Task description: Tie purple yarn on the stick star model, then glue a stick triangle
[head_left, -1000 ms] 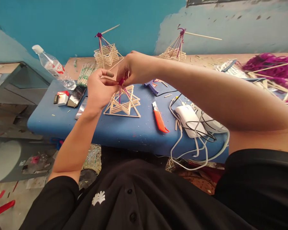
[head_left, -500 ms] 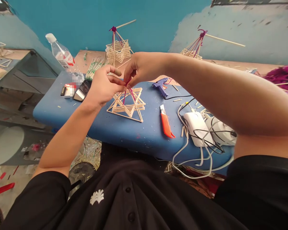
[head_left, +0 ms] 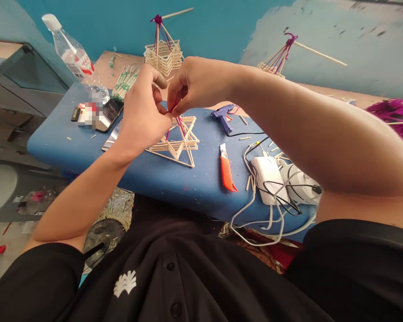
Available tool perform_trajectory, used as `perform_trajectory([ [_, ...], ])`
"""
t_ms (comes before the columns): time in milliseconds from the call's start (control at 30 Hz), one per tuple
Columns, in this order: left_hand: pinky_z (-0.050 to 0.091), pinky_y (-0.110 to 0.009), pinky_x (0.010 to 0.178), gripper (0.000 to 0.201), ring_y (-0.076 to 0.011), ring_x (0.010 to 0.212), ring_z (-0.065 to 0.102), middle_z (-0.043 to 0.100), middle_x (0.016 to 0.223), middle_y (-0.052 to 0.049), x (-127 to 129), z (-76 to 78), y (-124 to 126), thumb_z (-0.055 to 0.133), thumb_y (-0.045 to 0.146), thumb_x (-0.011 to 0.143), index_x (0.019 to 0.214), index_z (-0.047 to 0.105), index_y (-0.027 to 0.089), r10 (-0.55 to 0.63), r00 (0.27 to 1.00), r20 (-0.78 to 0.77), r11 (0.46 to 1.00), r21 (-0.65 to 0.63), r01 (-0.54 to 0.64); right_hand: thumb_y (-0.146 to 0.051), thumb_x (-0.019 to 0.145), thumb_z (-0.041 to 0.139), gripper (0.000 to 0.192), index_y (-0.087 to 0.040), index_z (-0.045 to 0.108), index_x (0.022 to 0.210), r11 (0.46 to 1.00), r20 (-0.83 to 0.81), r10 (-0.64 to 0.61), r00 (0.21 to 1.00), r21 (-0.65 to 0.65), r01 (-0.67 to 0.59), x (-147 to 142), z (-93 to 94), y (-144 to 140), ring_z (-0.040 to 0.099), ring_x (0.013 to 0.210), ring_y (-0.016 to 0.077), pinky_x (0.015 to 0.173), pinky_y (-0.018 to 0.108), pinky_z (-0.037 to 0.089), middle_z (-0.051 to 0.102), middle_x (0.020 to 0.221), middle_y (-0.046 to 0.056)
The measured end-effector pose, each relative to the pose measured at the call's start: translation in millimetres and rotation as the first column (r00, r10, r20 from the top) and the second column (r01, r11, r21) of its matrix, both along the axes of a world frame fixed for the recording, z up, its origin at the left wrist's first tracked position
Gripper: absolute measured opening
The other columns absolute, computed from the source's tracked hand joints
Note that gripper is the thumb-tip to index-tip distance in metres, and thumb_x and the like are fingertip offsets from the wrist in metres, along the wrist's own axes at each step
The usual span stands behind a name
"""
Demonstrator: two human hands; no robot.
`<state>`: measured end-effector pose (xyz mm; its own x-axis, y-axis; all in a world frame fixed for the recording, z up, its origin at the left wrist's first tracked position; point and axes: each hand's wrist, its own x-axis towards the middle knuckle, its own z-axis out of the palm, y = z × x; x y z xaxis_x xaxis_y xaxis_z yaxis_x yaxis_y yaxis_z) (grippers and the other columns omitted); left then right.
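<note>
Both hands had drawn closer together since the earlier frame, and the view had tipped down a little. Left hand (head_left: 144, 114) and right hand (head_left: 195, 85) met above the stick frame (head_left: 176, 141), fingers of both closed in a pinch on the purple thread (head_left: 172, 109) at its top. Thread ran down into the frame, which sat on the blue bench (head_left: 174, 179), mid-left. Orange knife (head_left: 226, 170) lay just right of the frame, glue gun (head_left: 223, 117) behind it, white charger (head_left: 267, 172) with tangled cables further right. Phone (head_left: 109, 114) and bottle (head_left: 74, 56) were to the left; two finished frames stood at the back. Judgement: keep the thread taut and the pinch low near the apex, don't lift the frame.
</note>
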<state>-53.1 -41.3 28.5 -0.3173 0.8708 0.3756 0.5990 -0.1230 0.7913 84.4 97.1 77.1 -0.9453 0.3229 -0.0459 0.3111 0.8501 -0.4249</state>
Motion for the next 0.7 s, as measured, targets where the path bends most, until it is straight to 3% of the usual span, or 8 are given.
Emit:
perform_trajectory([
  [133, 0.052, -0.046, 0.075, 0.055, -0.0272, 0.081, 0.067, 0.059, 0.087, 0.000, 5.4, 6.6, 2.0, 0.089, 0.011, 0.056, 0.090, 0.051, 0.032, -0.012, 1.000, 0.010, 0.998, -0.063, 0.013, -0.048, 0.061, 0.067, 0.045, -0.023, 0.084, 0.095, 0.999, 0.020, -0.007, 1.000, -0.039, 0.008, 1.6, 2.4, -2.5, 0.068, 0.086, 0.0171, 0.077, 0.037, 0.047, 0.080, 0.092, 0.005],
  [367, 0.054, -0.044, 0.079, 0.051, -0.0287, 0.092, 0.068, 0.064, 0.087, -0.001, 15.7, 6.0, -11.7, 0.090, 0.013, 0.059, 0.087, 0.050, 0.031, 0.051, 0.998, -0.029, 0.998, 0.022, -0.051, -0.046, 0.069, 0.065, 0.035, -0.022, 0.079, 0.091, 0.991, 0.093, 0.112, 0.989, 0.062, -0.118, -5.2, 1.1, 0.8, 0.056, 0.077, 0.0115, 0.071, 0.036, 0.039, 0.075, 0.087, 0.002],
  [533, 0.057, -0.037, 0.074, 0.054, -0.0231, 0.088, 0.073, 0.070, 0.105, 0.001, 17.5, -0.7, -16.6, 0.089, 0.011, 0.063, 0.094, 0.049, 0.030, 0.064, 0.997, 0.046, 0.998, 0.012, -0.065, -0.045, 0.076, 0.075, 0.023, -0.026, 0.077, 0.089, 0.991, 0.092, 0.124, 0.988, 0.047, -0.129, -6.3, 0.2, 3.5, 0.057, 0.082, 0.0149, 0.074, 0.034, 0.041, 0.073, 0.089, 0.001],
  [700, 0.056, -0.034, 0.072, 0.054, -0.0196, 0.080, 0.076, 0.074, 0.091, 0.005, 6.7, -18.3, -16.4, 0.084, 0.009, 0.068, 0.100, 0.047, 0.030, 0.031, 0.992, 0.122, 0.999, -0.025, -0.028, -0.044, 0.080, 0.080, 0.022, -0.026, 0.077, 0.091, 0.994, 0.087, 0.111, 0.990, 0.015, -0.113, -4.1, -4.3, 6.0, 0.058, 0.085, 0.0171, 0.076, 0.034, 0.042, 0.072, 0.089, 0.003],
])
